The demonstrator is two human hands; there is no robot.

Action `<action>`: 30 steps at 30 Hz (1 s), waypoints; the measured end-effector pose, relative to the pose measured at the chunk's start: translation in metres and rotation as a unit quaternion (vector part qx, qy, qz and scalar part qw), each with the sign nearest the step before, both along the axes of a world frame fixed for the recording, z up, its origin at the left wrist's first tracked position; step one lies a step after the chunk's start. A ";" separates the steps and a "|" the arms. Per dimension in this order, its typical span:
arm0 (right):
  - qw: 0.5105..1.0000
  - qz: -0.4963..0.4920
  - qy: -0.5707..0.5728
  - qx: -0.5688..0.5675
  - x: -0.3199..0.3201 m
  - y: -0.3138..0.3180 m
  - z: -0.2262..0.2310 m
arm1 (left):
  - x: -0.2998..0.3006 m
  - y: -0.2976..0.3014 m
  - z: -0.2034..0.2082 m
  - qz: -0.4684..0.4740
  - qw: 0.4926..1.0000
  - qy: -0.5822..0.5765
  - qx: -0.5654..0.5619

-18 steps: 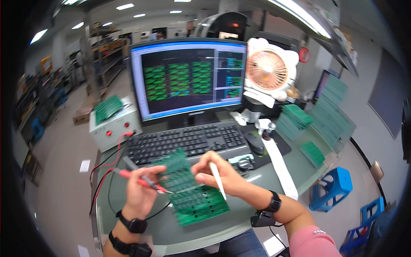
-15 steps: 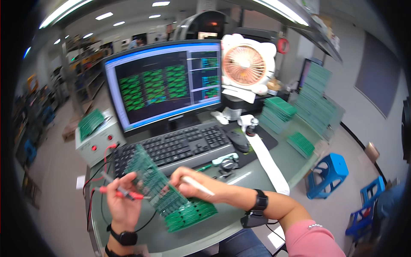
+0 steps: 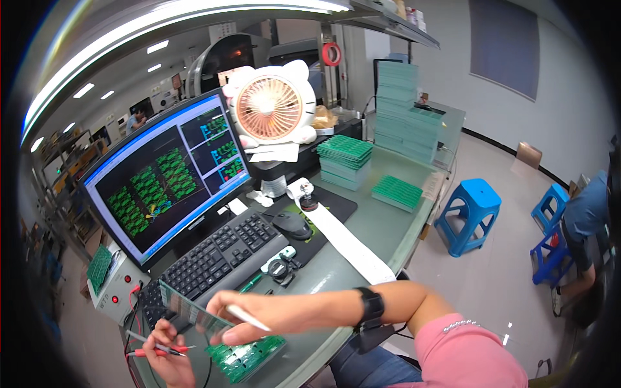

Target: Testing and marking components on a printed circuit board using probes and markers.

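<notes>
Here's the tilted green board (image 3: 184, 308), right at the near side of the keyboard (image 3: 210, 258)! The right hand (image 3: 275, 308) has fingers closed round a white pen-shaped tool (image 3: 248, 317), apparently gripping the board's edge too, though blur clouds that. The left hand (image 3: 169, 363), nearer than the keyboard, has fingers curled on a red probe (image 3: 138, 353). More green circuitry (image 3: 242, 359) lies on the tabletop (image 3: 310, 346), in front of the keyboard; the mouse (image 3: 292, 224) sits to its right.

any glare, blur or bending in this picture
All in head view: the lamp glares and bends along the upper left; the fan is washed out at its middle; the tilted board and right hand look slightly blurred; the rim fades to black.
</notes>
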State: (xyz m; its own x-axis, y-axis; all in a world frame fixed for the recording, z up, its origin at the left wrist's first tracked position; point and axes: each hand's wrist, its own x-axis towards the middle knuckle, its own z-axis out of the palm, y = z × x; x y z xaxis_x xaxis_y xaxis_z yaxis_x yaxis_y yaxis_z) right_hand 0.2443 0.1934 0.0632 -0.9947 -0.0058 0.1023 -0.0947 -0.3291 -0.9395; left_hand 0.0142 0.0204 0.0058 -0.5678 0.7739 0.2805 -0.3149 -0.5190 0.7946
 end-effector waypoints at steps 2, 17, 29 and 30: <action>0.969 -0.113 0.056 0.213 0.037 0.034 0.008 | -0.007 0.003 -0.010 0.108 0.991 -0.066 -0.055; 0.460 -0.536 -0.387 0.593 0.283 0.245 -0.074 | -0.053 0.003 -0.031 0.086 0.970 -0.061 -0.218; 0.601 -0.432 0.002 0.673 0.212 0.082 -0.102 | -0.074 -0.044 -0.016 0.107 0.825 0.195 -0.519; 0.603 -0.429 0.004 0.672 0.215 0.072 -0.103 | -0.075 -0.050 -0.012 0.097 0.787 0.243 -0.558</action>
State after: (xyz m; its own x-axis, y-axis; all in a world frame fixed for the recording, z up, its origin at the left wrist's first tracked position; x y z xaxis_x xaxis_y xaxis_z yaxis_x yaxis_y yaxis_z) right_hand 0.4594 0.2653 -0.0399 -0.6897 0.4278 0.5842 0.3055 0.9034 -0.3010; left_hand -0.0607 -0.0294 -0.0066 -0.7414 0.6044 -0.2914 0.1673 0.5871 0.7920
